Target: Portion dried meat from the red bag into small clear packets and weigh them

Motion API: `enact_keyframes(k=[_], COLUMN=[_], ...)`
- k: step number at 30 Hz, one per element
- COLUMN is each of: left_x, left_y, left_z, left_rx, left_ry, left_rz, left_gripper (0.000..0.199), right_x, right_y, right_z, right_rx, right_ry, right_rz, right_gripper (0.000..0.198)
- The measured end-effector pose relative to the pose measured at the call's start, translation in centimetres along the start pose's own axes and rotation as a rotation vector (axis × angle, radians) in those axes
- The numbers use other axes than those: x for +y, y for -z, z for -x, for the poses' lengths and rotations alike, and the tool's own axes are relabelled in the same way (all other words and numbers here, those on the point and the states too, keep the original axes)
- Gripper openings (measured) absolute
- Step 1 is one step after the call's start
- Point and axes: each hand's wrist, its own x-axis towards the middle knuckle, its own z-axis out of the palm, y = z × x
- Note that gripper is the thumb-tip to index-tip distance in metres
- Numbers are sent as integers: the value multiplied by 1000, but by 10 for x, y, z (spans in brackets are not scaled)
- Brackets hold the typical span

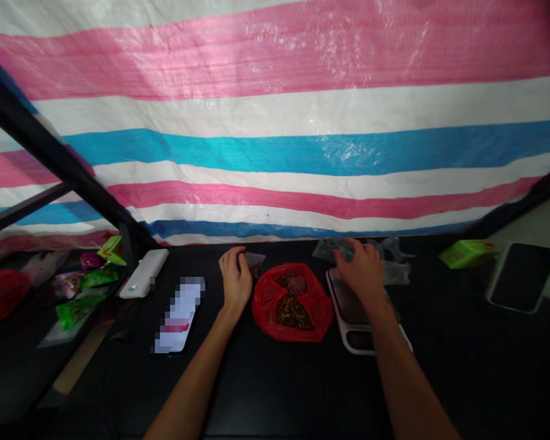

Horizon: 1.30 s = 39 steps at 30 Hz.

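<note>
My left hand (pixel 236 280) rests on the black table with loosely curved fingers, the thumb a little apart. Close to its thumb lies a small clear bag (pixel 255 261) with dark contents; whether they touch is unclear. Between my hands sits an open red plastic bag (pixel 262 308) holding small brown pieces (pixel 294 313). My right hand (pixel 363 269) is over a white kitchen scale (pixel 351 342), covering part of it. Its thumb and fingers are apart, by the clear plastic bags (pixel 396 273) behind the scale. I see nothing gripped there.
Left of my arm lie a phone (pixel 181 315) with a blurred screen and a white power bank (pixel 144 274). Green packets (pixel 77 310) and a red bag (pixel 2 294) are farther left. At right are a green box (pixel 467 253) and an upright phone (pixel 522 278). Striped sheeting (pixel 275 153) hangs behind.
</note>
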Motion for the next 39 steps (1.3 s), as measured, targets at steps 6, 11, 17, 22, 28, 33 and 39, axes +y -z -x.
enact_keyframes(k=[6, 11, 17, 22, 28, 33, 39], left_x=[16, 23, 26, 28, 44, 54, 49], left_y=[3, 4, 5, 8, 10, 9, 9], left_z=[1, 3, 4, 7, 18, 20, 17], left_rx=[-3, -46, -49, -50, -243, -364, -436], left_ry=[-77, -116, -134, -242, -631, -723, -709], left_rz=[37, 68, 80, 69, -48, -185, -212], left_gripper=[20, 20, 22, 18, 58, 75, 68], right_x=[2, -3, -2, -14, -57, -84, -89], right_y=[4, 10, 7, 18, 19, 9, 3], right_z=[1, 1, 2, 2, 29, 58, 65], right_rx=[-113, -1, -85, 224, 176, -197, -318], right_ry=[-67, -130, -123, -96, 308, 479, 444], right_rz=[-57, -76, -67, -353, -847, -972, -988], right_gripper=[38, 41, 41, 42, 39, 47, 51])
